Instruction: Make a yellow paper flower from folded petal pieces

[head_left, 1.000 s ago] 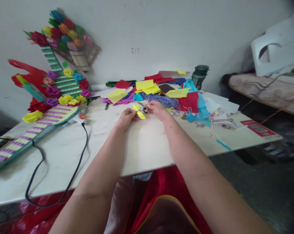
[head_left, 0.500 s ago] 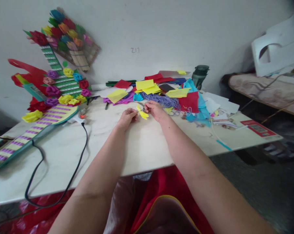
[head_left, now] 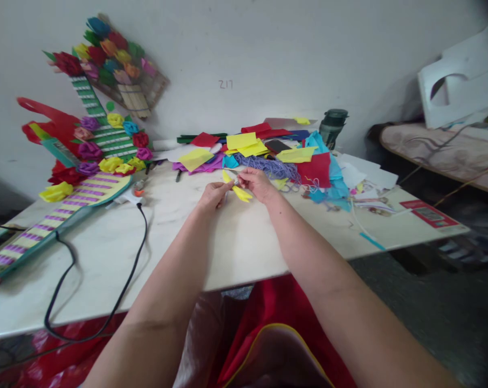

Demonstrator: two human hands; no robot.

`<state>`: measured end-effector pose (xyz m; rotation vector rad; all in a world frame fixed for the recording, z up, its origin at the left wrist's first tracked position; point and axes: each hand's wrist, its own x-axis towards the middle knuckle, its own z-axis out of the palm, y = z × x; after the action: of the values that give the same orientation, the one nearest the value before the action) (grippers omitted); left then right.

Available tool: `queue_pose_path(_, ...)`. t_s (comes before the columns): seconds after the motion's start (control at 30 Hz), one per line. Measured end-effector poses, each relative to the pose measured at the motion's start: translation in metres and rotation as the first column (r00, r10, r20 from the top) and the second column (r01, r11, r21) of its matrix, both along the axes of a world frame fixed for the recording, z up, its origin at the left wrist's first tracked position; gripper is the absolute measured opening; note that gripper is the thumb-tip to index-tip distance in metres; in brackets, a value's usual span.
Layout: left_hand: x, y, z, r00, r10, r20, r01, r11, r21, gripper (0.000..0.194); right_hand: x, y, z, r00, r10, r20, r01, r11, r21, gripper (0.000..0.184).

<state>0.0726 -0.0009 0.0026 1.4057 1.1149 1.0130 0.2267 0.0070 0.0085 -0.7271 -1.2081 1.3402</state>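
Centrally, one yellow paper piece [head_left: 242, 194], left hand [head_left: 215, 195] pinching it — right hand [head_left: 255, 183] curled close by, hold unclear.

1. The left hand [head_left: 213, 196] pinches a yellow piece [head_left: 242, 194] near its middle; the right hand [head_left: 256, 184] is right beside, fingers bunched.
2. Beyond them on the white counter [head_left: 244, 253] lie yellow sheets [head_left: 239, 141], purple yarn [head_left: 262, 164] and a red sheet [head_left: 315, 168].
3. A dark green bottle [head_left: 332, 128] stands near the wall [head_left: 268, 54].
4. A black cord [head_left: 147, 223] loops over the counter's edge.
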Motion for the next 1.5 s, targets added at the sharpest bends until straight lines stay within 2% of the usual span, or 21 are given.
queue_pose_path(0.13, -0.0019, 0.0009, -0.0029, 0.998, -0.018, 0.06, 0.018, 1.0, 0.009, 0.042, -0.0013, -0.0038, 0.0021, 0.998, 0.045, -0.032, -0.045, 0.999, 0.002, 0.015)
queue_pose_path(0.3, -0.0045, -0.0006, -0.0017, 0.984, -0.022, 0.179, 0.024, 1.0, -0.012, 0.042, -0.0032, -0.0039, 0.0041, 0.998, -0.007, -0.065, 0.005, 0.999, -0.031, 0.013)
queue_pose_path(0.43, -0.0035, -0.0015, -0.0012, 0.981, -0.025, 0.193, 0.024, 1.0, 0.004, 0.039, -0.0054, -0.0015, 0.0022, 0.998, -0.031, -0.054, 0.026, 0.996, -0.084, 0.013)
queue_pose_path(0.53, -0.0028, -0.0021, -0.0014, 0.975, -0.056, 0.216, 0.052, 0.998, 0.025, 0.037, -0.0071, -0.0001, 0.0007, 0.994, -0.035, -0.107, 0.019, 0.989, -0.148, 0.012)
queue_pose_path(0.67, -0.0025, -0.0024, -0.0016, 0.964, -0.094, 0.247, 0.081, 0.995, 0.064, 0.034, -0.0077, -0.0001, 0.0017, 0.982, -0.009, -0.19, -0.038, 0.969, -0.243, 0.013)
queue_pose_path(0.77, -0.002, -0.0017, -0.0023, 0.965, -0.082, 0.251, 0.059, 0.993, 0.098, 0.035, -0.0069, -0.0009, 0.0037, 0.977, 0.054, -0.208, -0.114, 0.951, -0.287, 0.017)
queue_pose_path(0.9, -0.001, -0.0008, -0.0028, 0.97, -0.075, 0.23, 0.048, 0.991, 0.121, 0.035, -0.005, -0.0024, 0.0062, 0.967, 0.145, -0.21, -0.203, 0.937, -0.283, 0.018)
queue_pose_path(1.03, -0.0013, -0.0008, -0.0022, 0.972, -0.078, 0.222, 0.05, 0.99, 0.131, 0.037, -0.0036, -0.005, 0.0081, 0.966, 0.167, -0.196, -0.219, 0.934, -0.283, 0.016)
queue_pose_path(1.3, -0.0011, 0.0039, -0.0067, 0.994, -0.009, 0.107, -0.007, 0.988, 0.153, 0.041, -0.0032, -0.0064, 0.0077, 0.99, 0.138, -0.031, -0.141, 0.936, -0.323, 0.014)
queue_pose_path(1.5, 0.0001, 0.0063, -0.0042, 0.992, 0.104, 0.071, -0.108, 0.993, 0.055, 0.037, -0.0085, -0.0056, 0.0074, 0.997, -0.01, 0.074, 0.03, 0.957, -0.29, 0.011)
